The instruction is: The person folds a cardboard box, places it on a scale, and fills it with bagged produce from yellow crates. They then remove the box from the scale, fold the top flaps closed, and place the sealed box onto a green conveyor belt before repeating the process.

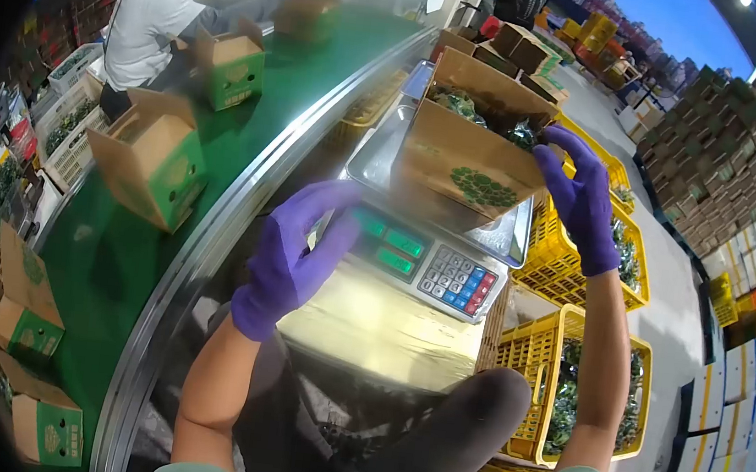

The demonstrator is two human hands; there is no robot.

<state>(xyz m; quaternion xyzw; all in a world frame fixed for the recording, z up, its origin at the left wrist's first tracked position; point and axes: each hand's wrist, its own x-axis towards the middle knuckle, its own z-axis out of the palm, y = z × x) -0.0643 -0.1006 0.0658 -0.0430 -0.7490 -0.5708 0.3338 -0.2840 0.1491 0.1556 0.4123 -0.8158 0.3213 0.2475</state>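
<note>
A brown cardboard box with a dark green leaf print sits on the metal pan of a digital scale. Bagged leafy greens fill its open top. My right hand, in a purple glove, has its fingers bent over the box's right edge. In a matching glove, my left hand is apart from the box with fingers spread and curved, holding nothing. It hovers at the left end of the scale's keypad and display panel, partly blurred. Green digits are lit on the display.
On my left runs a green conveyor belt with a metal rail, carrying open boxes. A person in a white shirt works beyond it. Yellow crates of greens stand at my right; stacked cartons rise farther off.
</note>
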